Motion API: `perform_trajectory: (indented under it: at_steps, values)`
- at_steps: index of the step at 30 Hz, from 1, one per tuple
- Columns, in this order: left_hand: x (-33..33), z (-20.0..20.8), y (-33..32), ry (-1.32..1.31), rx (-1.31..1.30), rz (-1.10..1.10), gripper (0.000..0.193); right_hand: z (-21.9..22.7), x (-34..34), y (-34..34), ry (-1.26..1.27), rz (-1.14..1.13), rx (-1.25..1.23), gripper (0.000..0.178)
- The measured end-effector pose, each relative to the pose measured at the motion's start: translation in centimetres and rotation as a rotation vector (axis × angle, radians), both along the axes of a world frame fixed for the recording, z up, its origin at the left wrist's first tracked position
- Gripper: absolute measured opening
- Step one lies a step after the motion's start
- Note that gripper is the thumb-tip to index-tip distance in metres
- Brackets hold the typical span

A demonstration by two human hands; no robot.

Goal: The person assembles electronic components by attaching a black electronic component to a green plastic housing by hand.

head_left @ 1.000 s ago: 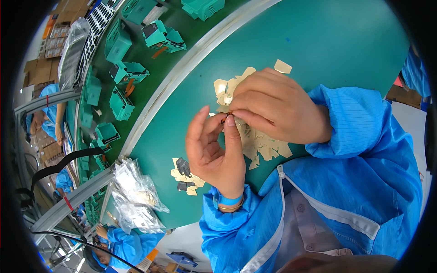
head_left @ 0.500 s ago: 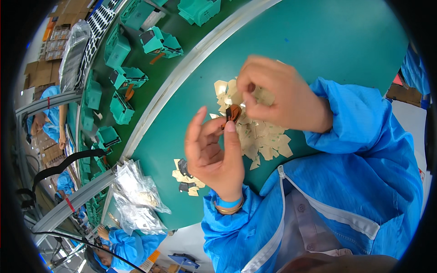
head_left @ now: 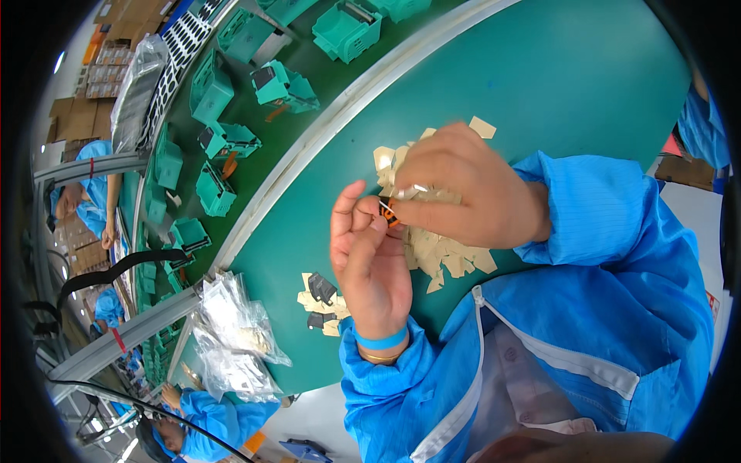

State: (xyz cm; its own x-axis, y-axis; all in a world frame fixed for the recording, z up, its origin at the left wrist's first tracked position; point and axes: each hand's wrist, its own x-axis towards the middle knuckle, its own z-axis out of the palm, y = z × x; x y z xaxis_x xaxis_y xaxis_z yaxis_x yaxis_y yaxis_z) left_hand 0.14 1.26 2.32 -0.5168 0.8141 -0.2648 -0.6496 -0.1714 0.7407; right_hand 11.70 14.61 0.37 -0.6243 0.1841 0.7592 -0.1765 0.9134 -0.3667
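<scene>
Between the thumb and fingertips of my left hand (head_left: 374, 266) is a small orange-and-black part (head_left: 391, 214), held over the green table. My right hand (head_left: 472, 189) reaches in from the right with its fingers closed and the thumb touching the part; motion blurs it. A thin whitish strip shows at the part, but what the right fingers pinch is hidden. Under both hands spreads a pile of flat cream pieces (head_left: 448, 253). Left of my left wrist lie a few more cream pieces with black moulded pieces (head_left: 321, 288) on them.
Clear plastic bags (head_left: 231, 320) lie at the table's left edge. Past a pale metal rail (head_left: 297, 158), green bins (head_left: 347, 32) stand on a green belt, some holding black and orange parts. Co-workers in blue (head_left: 224, 417) sit at the left; another blue sleeve (head_left: 702, 127) shows far right.
My right hand has come down and left onto the orange-and-black part. My left hand has turned slightly, still holding it. The view has shifted, and bins appear further right.
</scene>
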Motion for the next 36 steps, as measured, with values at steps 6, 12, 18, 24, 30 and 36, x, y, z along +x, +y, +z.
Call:
perform_trajectory:
  at_steps: [6,12,18,24,30,36]
  values:
    - [0.4,1.4,0.2,-0.261,0.092,-0.064,0.06,1.8,0.6,2.9,0.061,0.032,0.379,0.018]
    - [-0.9,0.9,0.0,-0.197,0.215,-0.022,0.067,3.3,-4.1,13.8,-0.061,-0.353,0.362,0.043]
    - [-0.7,0.9,0.0,-0.092,0.197,-0.068,0.064,2.8,-5.2,18.0,-0.556,-0.382,0.093,0.086]
    - [0.1,1.0,-0.3,0.606,-0.003,0.055,0.062,6.1,-2.3,12.1,-0.227,-0.059,-0.758,0.054]
    - [0.8,1.9,0.1,0.89,0.067,0.088,0.067,6.6,1.3,3.9,-0.371,0.575,-1.491,0.071]
    - [0.6,2.2,-0.9,0.607,-0.023,-0.076,0.029,5.5,1.3,2.2,-0.482,0.521,-1.571,0.074]
